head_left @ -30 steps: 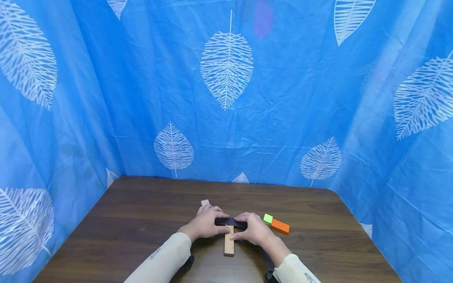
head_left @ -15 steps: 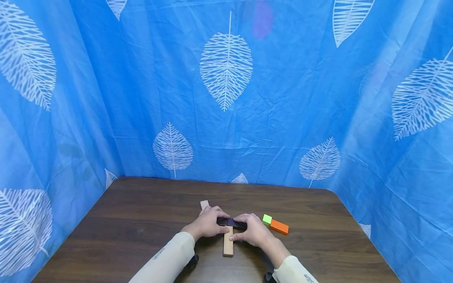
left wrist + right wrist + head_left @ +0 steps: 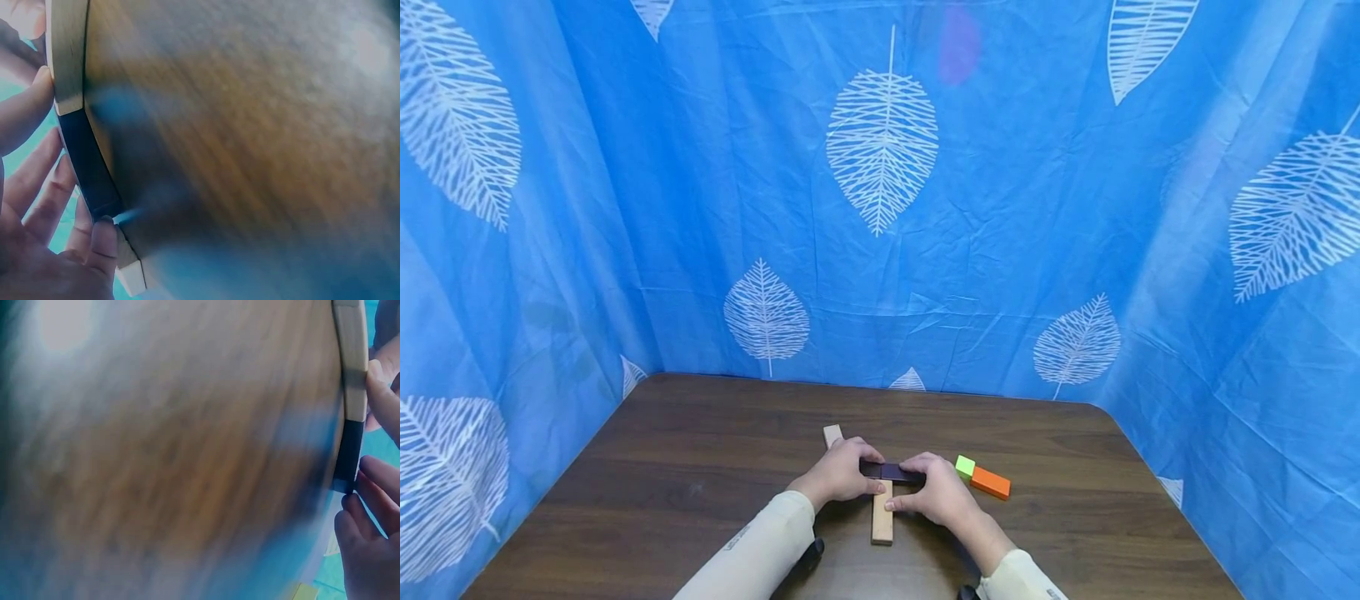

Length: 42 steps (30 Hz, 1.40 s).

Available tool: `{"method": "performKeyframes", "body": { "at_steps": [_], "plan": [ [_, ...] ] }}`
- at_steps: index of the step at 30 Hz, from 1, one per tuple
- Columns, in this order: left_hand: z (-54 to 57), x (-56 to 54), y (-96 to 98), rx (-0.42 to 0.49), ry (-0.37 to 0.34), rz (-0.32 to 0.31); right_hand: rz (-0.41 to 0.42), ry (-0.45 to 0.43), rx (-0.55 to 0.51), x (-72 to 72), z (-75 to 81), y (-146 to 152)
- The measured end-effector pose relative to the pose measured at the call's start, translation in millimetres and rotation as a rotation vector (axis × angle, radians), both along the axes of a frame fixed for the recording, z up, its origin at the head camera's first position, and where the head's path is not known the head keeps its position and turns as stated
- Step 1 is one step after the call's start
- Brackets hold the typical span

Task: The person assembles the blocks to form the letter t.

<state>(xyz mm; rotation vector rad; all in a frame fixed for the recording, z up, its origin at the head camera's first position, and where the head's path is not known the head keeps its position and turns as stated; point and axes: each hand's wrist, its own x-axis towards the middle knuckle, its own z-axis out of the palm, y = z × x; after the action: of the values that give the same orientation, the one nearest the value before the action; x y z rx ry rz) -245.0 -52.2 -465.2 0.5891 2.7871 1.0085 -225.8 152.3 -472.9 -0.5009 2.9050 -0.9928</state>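
Two dark blocks lie end to end across the middle of the table. My left hand (image 3: pixel 840 471) holds the left dark block (image 3: pixel 870 470), with its thumb by the light wooden block (image 3: pixel 882 523). My right hand (image 3: pixel 942 492) grips the right dark block (image 3: pixel 901 474), its thumb also at the light wooden block. That light block meets the dark pair at their joint and points toward me. In the left wrist view, fingertips line the side and end of the black block (image 3: pixel 94 165). The right wrist view shows fingers at the end of the dark block (image 3: pixel 350 456).
Another light wooden block (image 3: pixel 832 434) pokes out beyond my left hand. Right of my right hand, a lime-green block (image 3: pixel 966 467) sits against an orange block (image 3: pixel 991 482). A blue leaf-print curtain (image 3: pixel 880 317) surrounds the far and side edges of the brown table (image 3: pixel 715 433).
My left hand has shifted slightly right along with the left dark block. More of the right dark block shows between the hands. My right hand stays nearly in place.
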Motion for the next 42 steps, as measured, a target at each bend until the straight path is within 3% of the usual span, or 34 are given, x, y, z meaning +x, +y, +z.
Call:
{"method": "performKeyframes", "body": {
  "at_steps": [6, 9, 11, 14, 16, 18, 24, 34, 42],
  "plan": [
    [-0.6, -1.9, -1.4, -0.041, 0.048, -0.042, 0.006, 0.003, -0.021, -0.3, -1.9, 3.4],
    [-0.9, -5.5, -5.9, -0.014, 0.093, -0.049, 0.012, -0.002, -0.012, -0.9, -1.9, 3.7],
    [-2.0, -10.2, -12.3, 0.025, 0.13, -0.002, 0.011, -0.013, -0.002, -1.5, -2.8, 3.0],
    [-3.9, -18.6, -27.1, 0.08, 0.156, 0.123, 0.001, -0.033, 0.012, -1.5, -3.8, 1.8],
    [-5.3, -23.4, -38.6, 0.07, 0.145, 0.188, -0.012, -0.046, 0.015, -1.4, -4.7, 1.5],
    [-6.2, -26.7, -49.3, 0.048, 0.11, 0.206, -0.021, -0.05, 0.019, -1.4, -4.3, 1.5],
    [-10.1, -32.5, -66.5, -0.008, 0.073, 0.151, -0.029, -0.064, 0.029, -1.8, -3.1, 1.4],
    [-12.6, -39.5, -68.9, 0.007, -0.011, 0.209, -0.024, -0.067, 0.044, -3.2, -2.0, 1.2],
    [-8.5, -44.5, -60.1, 0.015, 0.005, 0.242, -0.024, -0.06, 0.052, -3.1, -1.1, 0.3]
  ]
}}
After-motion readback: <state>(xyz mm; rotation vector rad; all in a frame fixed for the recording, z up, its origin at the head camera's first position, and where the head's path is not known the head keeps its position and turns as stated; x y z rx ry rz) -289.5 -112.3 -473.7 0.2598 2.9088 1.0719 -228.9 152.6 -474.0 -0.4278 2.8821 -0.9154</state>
